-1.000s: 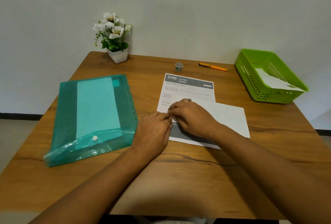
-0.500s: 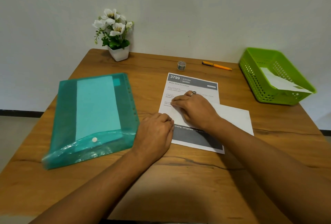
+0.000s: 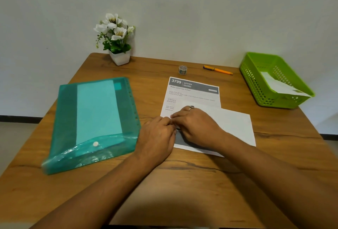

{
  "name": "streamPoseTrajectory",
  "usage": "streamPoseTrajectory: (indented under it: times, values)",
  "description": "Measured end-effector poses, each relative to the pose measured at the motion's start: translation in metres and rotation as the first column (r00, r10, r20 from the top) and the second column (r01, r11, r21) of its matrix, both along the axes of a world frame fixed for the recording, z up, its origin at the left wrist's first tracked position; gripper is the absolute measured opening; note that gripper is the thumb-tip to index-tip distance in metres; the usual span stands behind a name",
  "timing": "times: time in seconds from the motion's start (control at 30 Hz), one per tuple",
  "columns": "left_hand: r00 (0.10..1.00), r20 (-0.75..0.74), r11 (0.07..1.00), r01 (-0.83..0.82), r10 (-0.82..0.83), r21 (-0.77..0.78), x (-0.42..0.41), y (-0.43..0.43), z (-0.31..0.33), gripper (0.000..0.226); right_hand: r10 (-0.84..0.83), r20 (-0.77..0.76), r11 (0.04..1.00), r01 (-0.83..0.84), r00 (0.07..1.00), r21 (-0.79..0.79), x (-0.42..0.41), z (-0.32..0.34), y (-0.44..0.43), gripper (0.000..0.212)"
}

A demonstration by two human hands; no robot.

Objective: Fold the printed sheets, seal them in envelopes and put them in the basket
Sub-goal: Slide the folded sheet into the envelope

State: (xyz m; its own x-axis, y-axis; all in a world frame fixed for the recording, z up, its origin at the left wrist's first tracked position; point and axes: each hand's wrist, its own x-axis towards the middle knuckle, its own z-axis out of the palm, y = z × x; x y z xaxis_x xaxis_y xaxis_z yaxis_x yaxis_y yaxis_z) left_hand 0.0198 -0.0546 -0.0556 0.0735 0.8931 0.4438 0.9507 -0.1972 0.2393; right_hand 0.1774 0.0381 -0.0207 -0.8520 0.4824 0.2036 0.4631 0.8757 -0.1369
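A printed sheet headed "3799 KITCHEN" lies flat in the middle of the wooden table. A white envelope lies across its lower right part. My left hand sits at the sheet's left edge with its fingers curled onto the paper there. My right hand lies over the envelope's left end, its fingers bent down and pinching that end, and the fingertips of both hands meet. A green basket at the far right holds one sealed envelope.
A teal plastic folder with paper inside lies on the left. At the back stand a white flower pot, a small tape roll and an orange pen. The wall is right behind the table.
My right hand slid back down the sheet from near the text toward my left hand, so the fingertips now touch. The left hand has barely moved.
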Motion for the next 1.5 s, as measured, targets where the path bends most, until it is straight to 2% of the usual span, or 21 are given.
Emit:
streamPoseTrajectory:
  times: [0.23,0.53,0.67,0.77,0.9,1.03,1.3,1.5]
  values:
    - [1.000,0.002,1.000,0.012,-0.012,-0.004,0.000,0.000,0.000,0.021,-0.031,-0.049,0.999,0.032,0.998,0.036,0.005,-0.011,0.012,0.028]
    - [1.000,-0.006,1.000,0.013,-0.013,0.002,0.000,0.001,-0.002,0.019,-0.187,-0.103,0.980,0.192,0.977,0.051,-0.008,-0.014,0.043,0.028]
    - [1.000,0.008,1.000,0.005,-0.005,0.003,0.000,-0.001,0.000,0.017,-0.234,-0.025,0.972,0.234,0.972,0.033,-0.016,-0.006,0.044,0.027]
    - [1.000,0.014,1.000,0.000,0.000,0.007,0.001,-0.002,0.001,0.016,-0.173,0.019,0.983,0.172,0.985,0.066,-0.011,-0.005,0.023,0.026]
    - [1.000,-0.006,1.000,-0.016,0.016,0.008,0.003,0.000,0.000,0.018,-0.102,-0.003,0.994,0.102,0.995,0.038,0.001,-0.008,-0.004,0.022]
    - [1.000,-0.005,1.000,-0.012,0.012,0.013,0.002,-0.002,-0.001,0.015,-0.106,-0.034,0.993,0.108,0.994,0.057,0.005,-0.010,0.000,0.024]
    - [1.000,0.003,1.000,-0.005,0.005,0.000,0.002,-0.002,-0.003,0.017,-0.233,-0.016,0.965,0.233,0.972,0.116,-0.011,-0.008,0.036,0.028]
    - [1.000,-0.004,1.000,-0.020,0.020,-0.011,0.003,-0.004,-0.003,0.020,-0.300,0.083,0.954,0.301,0.950,-0.002,-0.015,0.000,0.036,0.030]
